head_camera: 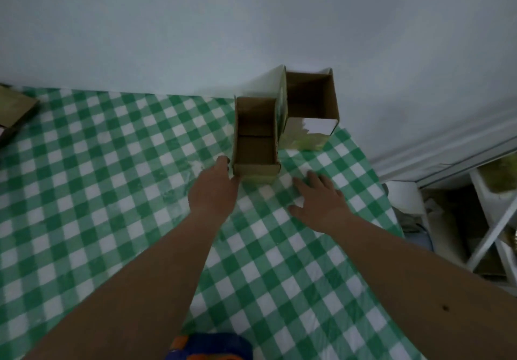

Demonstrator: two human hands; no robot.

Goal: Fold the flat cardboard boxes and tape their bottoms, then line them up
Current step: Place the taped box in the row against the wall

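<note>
Two folded cardboard boxes stand upright with open tops on the green checked tablecloth (112, 164), near the wall. The nearer box (256, 147) is smaller and stands right beside the taller far box (310, 108), which has white and green printed sides. My left hand (214, 189) touches the near box's left front corner with straight fingers. My right hand (319, 197) hovers flat and spread over the cloth, just right of the near box and apart from it. Flat cardboard (14, 110) lies at the table's far left edge.
A blue and orange object (209, 345) sits at the table's near edge. The pale wall (251, 24) runs right behind the boxes. Off the table's right edge stand a white rack (492, 220) and a white container (402, 194).
</note>
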